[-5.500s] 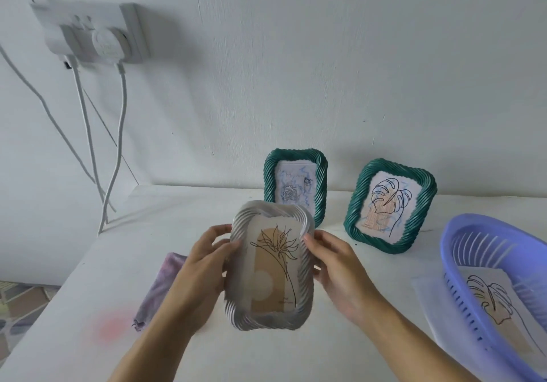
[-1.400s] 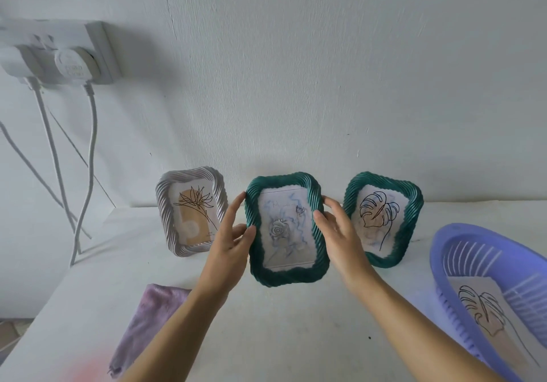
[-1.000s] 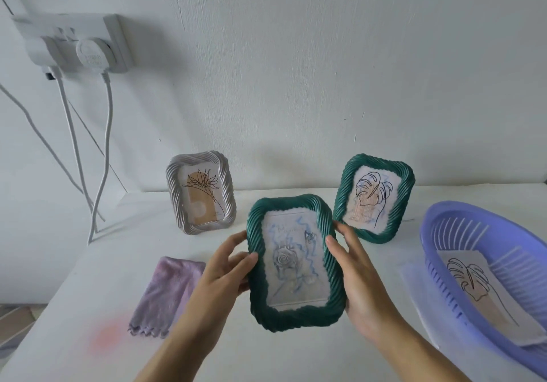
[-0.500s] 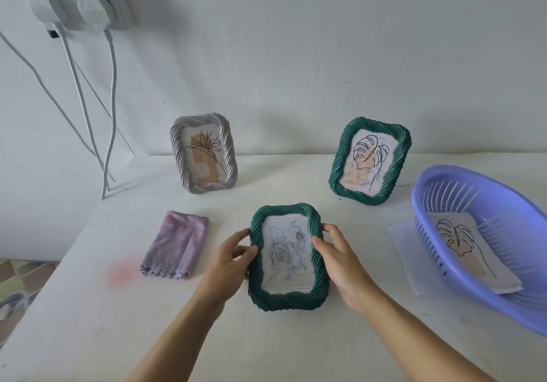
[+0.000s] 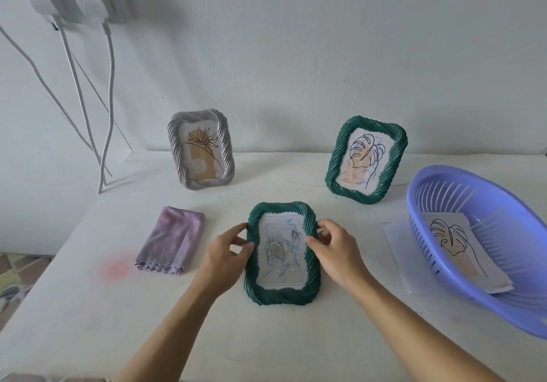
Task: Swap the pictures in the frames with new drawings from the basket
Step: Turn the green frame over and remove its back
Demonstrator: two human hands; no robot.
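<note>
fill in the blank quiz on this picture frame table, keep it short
The left hand and right hand grip the frame with the rose picture, and its colour is ____.
The folded cloth lies on that frame's ____ side.
The loose leaf drawing lies inside the basket, on the table's ____ side.

Missing words: green; left; right

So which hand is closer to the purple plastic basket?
The right. The right hand holds the right edge of the green twisted frame, nearest the purple plastic basket; the left hand holds its left edge, farther away.
</note>
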